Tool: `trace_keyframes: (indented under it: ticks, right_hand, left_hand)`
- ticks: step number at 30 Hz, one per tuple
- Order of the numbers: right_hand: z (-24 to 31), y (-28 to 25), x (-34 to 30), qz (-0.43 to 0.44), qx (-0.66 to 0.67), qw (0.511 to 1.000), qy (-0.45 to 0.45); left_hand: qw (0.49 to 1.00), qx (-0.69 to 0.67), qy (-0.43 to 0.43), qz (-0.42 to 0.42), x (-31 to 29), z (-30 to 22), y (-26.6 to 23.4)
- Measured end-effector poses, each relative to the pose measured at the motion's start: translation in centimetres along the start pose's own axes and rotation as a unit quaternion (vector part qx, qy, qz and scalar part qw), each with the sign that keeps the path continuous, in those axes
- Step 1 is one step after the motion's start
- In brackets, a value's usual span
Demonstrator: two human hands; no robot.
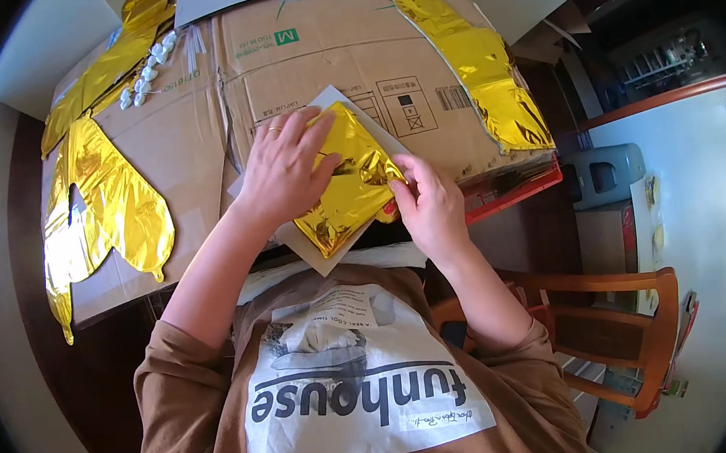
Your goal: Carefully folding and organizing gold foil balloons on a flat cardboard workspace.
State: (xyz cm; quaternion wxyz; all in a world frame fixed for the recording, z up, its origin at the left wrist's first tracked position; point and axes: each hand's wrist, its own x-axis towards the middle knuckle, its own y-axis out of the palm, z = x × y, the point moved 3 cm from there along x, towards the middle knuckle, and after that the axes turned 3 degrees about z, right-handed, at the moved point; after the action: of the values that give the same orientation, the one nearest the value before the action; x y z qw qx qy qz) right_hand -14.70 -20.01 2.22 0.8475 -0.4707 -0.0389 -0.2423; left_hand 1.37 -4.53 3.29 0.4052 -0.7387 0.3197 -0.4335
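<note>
A folded gold foil balloon (344, 195) lies flat on a pale grey card sheet (318, 255) near the table's front edge. Fingers outstretched, my left hand (286, 168) rests on the upper left part of the foil. At the foil's right corner, my right hand (427, 201) pinches the crumpled edge between thumb and fingers. A small red and yellow patch (390, 212) peeks out under that corner; what it belongs to is mostly hidden.
Opened cardboard (187, 169) covers the table. An unfolded gold foil balloon (120, 197) droops over its left edge; other gold foil pieces lie far left and right (488, 75). White twisted bits (156, 58) lie beyond. A wooden chair (618, 333) stands at my right.
</note>
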Motion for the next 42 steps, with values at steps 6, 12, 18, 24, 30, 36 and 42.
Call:
trace_keyframes:
  ticks: [6, 12, 18, 24, 30, 36, 42]
  right_hand:
    - [-2.3, 1.1, 2.3, -0.031, -0.023, 0.997, -0.062]
    - [-2.1, 1.5, 2.7, -0.031, -0.027, 0.993, -0.111]
    - [-1.1, 1.3, 2.2, -0.004, -0.035, 0.991, -0.129]
    - [0.0, 0.3, 3.5, 0.032, 0.031, 0.994, -0.099]
    - [2.1, 0.5, 7.6, 0.115, -0.028, 0.949, -0.291]
    - [1.9, 5.6, 9.0, 0.214, -0.111, 0.916, -0.321]
    - [1.9, 6.3, 7.2, 0.197, -0.117, 0.941, -0.248]
  left_hand:
    - [0.999, 0.004, 0.041, 0.033, 0.4, 0.4, 1.8]
    - [0.998, -0.043, 0.003, 0.039, 0.7, 1.2, 1.6]
    - [0.992, -0.108, 0.023, 0.061, 1.6, 2.2, 1.6]
    - [0.975, -0.216, -0.058, -0.007, 1.5, 4.3, -0.8]
    - [0.977, -0.134, -0.158, -0.044, -3.9, 3.5, -4.3]
    - [0.987, -0.034, -0.159, -0.018, -8.4, 1.7, -4.3]
    - [0.994, 0.023, -0.106, 0.003, -8.3, 3.0, -3.1]
